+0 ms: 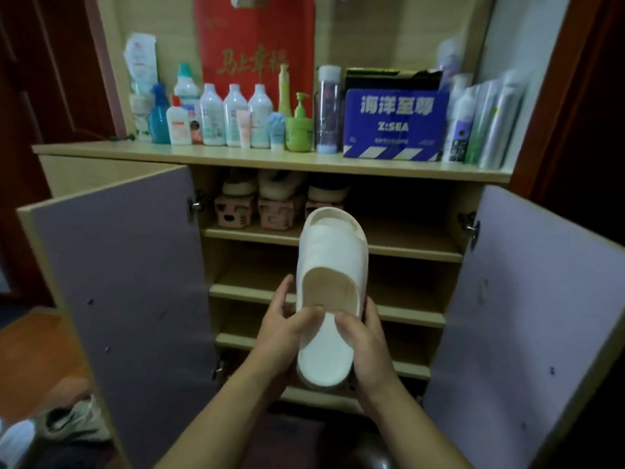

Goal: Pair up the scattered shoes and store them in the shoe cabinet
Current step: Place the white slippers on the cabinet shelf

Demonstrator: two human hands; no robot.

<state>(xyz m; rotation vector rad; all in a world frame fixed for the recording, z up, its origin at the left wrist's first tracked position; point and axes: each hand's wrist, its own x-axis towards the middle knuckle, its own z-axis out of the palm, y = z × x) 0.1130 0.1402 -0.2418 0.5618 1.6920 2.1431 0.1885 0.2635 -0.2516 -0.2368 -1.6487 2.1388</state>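
White slide sandal [333, 265], possibly two stacked: gripped by left hand [285, 328] and right hand [363, 336], frame centre, toe aimed at shoe cabinet [416, 253] for shelving.

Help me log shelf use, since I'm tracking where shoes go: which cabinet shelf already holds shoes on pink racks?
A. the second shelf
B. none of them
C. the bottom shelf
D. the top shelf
D: the shoes on pink racks sit on the top shelf, left of centre, behind the white slipper both hands hold.

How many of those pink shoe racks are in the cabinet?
3 pink plastic shoe racks, side by side on the top shelf: left, middle, right, partly hidden behind the white foam slipper. More may sit unseen.
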